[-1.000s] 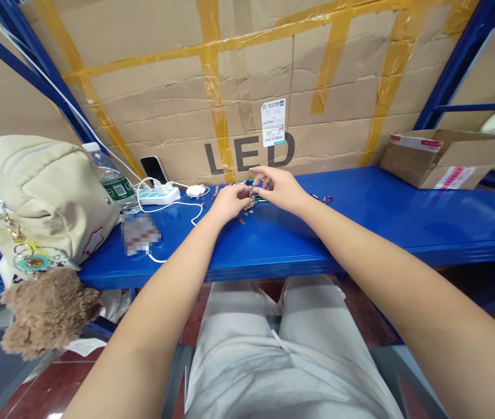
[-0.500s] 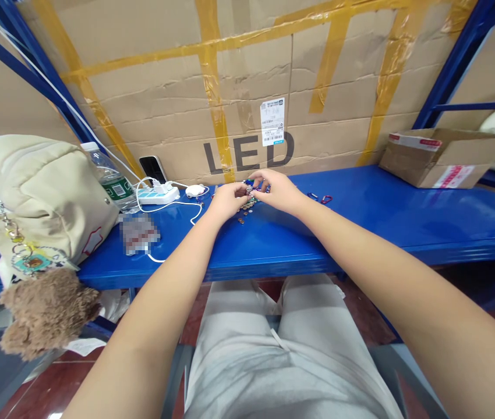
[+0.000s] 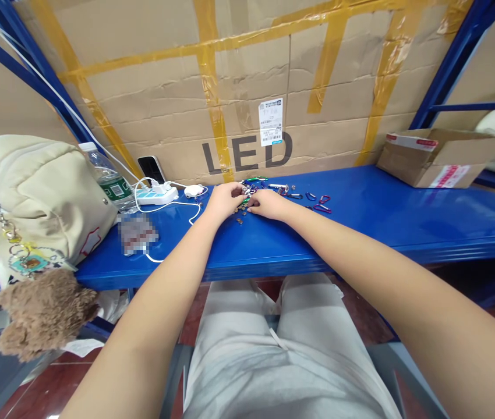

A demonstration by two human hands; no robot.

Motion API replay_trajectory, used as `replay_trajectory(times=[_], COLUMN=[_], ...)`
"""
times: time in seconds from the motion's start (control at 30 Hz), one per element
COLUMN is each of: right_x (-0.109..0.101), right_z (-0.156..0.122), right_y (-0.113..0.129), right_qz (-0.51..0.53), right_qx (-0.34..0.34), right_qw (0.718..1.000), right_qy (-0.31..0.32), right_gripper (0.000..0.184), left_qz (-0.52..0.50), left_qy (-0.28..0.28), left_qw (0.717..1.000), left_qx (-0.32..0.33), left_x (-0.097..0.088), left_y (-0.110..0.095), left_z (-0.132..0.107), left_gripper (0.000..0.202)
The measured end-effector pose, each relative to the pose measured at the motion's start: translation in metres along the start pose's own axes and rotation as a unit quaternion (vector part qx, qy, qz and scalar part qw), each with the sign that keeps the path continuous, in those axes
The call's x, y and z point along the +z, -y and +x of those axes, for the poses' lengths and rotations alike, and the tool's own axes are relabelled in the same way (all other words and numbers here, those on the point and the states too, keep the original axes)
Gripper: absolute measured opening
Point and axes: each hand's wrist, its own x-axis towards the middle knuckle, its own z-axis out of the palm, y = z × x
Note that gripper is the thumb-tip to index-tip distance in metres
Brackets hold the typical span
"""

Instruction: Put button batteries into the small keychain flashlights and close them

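Note:
My left hand (image 3: 225,199) is closed in a pinch above a small pile on the blue shelf; a silvery metal piece (image 3: 248,191) shows at its fingertips, too small to name. My right hand (image 3: 267,205) is lower and close beside it, fingers curled and pressed down at the pile; what they hold, if anything, is hidden. Small brass-coloured pieces (image 3: 239,220) lie under and in front of the fingers. Behind and right of the hands lie a green carabiner (image 3: 257,178), a silver one (image 3: 278,186), a dark one (image 3: 294,196), a blue one (image 3: 311,196) and a red one (image 3: 322,208).
On the left of the blue shelf (image 3: 273,247) stand a beige bag (image 3: 50,180) with a plush charm (image 3: 46,311), a water bottle (image 3: 114,183), a power strip (image 3: 155,194) and a phone (image 3: 151,170). White cables cross there. An open cardboard box (image 3: 431,160) stands right; a large carton (image 3: 160,99) closes the back.
My right hand has moved down and toward me, from the raised piece to the pile. More carabiners behind it now show. My left hand stays nearly in place, still pinching.

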Motion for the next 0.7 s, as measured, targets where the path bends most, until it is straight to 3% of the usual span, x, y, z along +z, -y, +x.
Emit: replay_trajectory(times=[0.2, 0.7], right_x=[-0.0014, -0.0023], right_z=[0.002, 0.0031], right_y=[-0.0014, 0.001], right_qz=[0.07, 0.095], right_qx=[0.047, 0.04], right_qw=[0.996, 0.994], right_qy=[0.015, 0.038], right_gripper=[0.006, 0.007], left_qz=[0.005, 0.017], left_qy=[0.009, 0.029], left_qw=[1.0, 0.999], left_qx=[0.001, 0.011], left_x=[0.0007, 0.0022], left_y=[0.0003, 0.0017], left_z=[-0.0003, 0.001], left_gripper=[0.011, 0.013])
